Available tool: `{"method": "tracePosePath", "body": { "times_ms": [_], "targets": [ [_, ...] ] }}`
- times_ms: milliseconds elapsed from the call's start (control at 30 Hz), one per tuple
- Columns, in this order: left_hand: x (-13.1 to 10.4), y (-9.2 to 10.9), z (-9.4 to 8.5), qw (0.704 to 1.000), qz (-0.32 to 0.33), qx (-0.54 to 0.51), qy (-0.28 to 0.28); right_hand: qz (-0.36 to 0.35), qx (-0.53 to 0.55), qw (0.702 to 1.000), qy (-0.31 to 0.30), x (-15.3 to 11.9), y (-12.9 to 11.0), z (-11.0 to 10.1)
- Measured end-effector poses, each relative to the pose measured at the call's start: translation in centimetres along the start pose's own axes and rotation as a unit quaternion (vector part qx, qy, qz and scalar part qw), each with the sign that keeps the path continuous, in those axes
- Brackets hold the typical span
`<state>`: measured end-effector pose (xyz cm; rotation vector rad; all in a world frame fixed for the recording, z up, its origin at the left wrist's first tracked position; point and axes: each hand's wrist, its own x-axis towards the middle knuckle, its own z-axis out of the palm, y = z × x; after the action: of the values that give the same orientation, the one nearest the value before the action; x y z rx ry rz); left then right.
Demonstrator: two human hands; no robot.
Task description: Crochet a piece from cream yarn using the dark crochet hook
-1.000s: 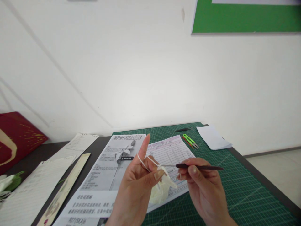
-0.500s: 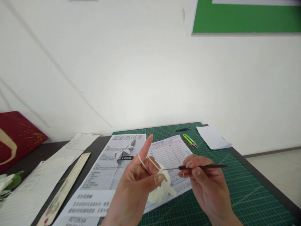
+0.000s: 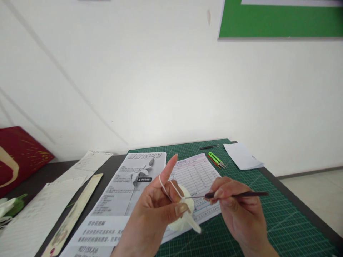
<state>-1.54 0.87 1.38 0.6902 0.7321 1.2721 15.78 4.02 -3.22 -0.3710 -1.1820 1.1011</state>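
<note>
My left hand (image 3: 158, 205) pinches a small white crochet piece (image 3: 193, 223) between thumb and fingers, its narrow end hanging to the lower right. Its raised index finger carries white yarn (image 3: 162, 184) that runs down to the pinch. With a pen-like grip, my right hand (image 3: 235, 205) holds a crochet hook (image 3: 241, 195) by its dark handle. The thin metal shaft points left and its tip meets the yarn at the left fingertips. Behind the left hand a pale yarn ball (image 3: 184, 191) rests on a printed form, partly hidden.
Under the hands lie a printed form (image 3: 195, 171) and a flower instruction sheet (image 3: 107, 200) on a green cutting mat (image 3: 284, 207). Green thread snips (image 3: 216, 159), black tweezers (image 3: 209, 147) and white paper (image 3: 242, 156) lie farther back. A ruler (image 3: 77, 210) and handwritten sheets (image 3: 40, 210) are at left.
The right hand and hook have shifted slightly right and down. The crochet piece's narrow end has swung lower, and more of the yarn ball shows behind it. The left hand has barely moved.
</note>
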Motion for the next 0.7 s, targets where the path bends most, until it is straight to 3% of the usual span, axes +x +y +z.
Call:
{"method": "tracePosePath", "body": {
  "times_ms": [167,400,700],
  "targets": [
    [-0.4,0.0,0.6,0.999,0.04,0.018,0.017,-0.011,-0.002,1.0,-0.001,-0.1,0.2,-0.2],
    [0.1,0.1,-0.8,0.999,-0.017,-0.018,-0.04,0.006,-0.006,1.0,-0.01,0.0,-0.2,-0.1],
    [0.4,0.3,-0.6,0.995,-0.045,-0.052,-0.066,0.004,-0.012,1.0,-0.021,0.0,-0.3,-0.3]
  ]
}}
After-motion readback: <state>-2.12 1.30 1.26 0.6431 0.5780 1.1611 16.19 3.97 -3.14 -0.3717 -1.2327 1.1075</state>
